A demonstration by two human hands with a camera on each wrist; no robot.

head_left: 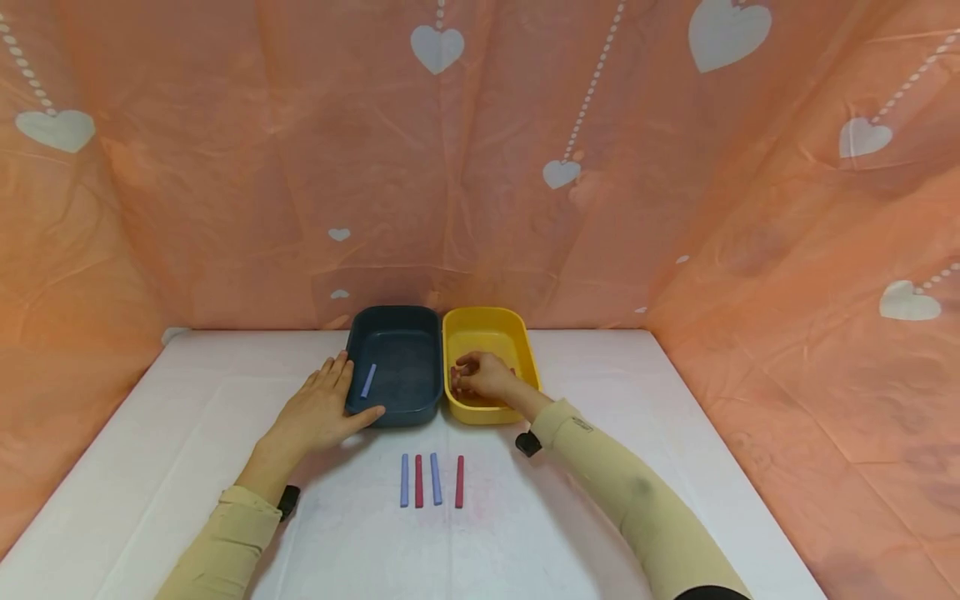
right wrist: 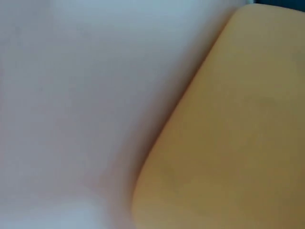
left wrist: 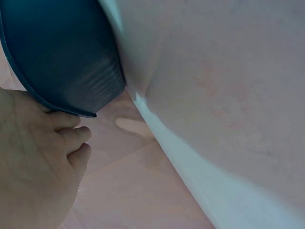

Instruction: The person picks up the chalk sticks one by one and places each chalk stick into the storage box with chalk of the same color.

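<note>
My left hand rests against the left side of the dark blue tray, its fingers straight along the rim and the thumb across the front corner. In the left wrist view, the fingers lie beside that tray's rim. One blue chalk stick lies inside this tray. My right hand reaches into the yellow tray, pinching a red chalk stick near its left wall. Another bit of red shows beside the wrist, mostly hidden. The right wrist view catches only the yellow tray's outer wall.
On the white table, before the trays, two blue chalk sticks and two red chalk sticks lie in a row, alternating. An orange curtain with white hearts encloses the back and sides. The two trays stand side by side against it.
</note>
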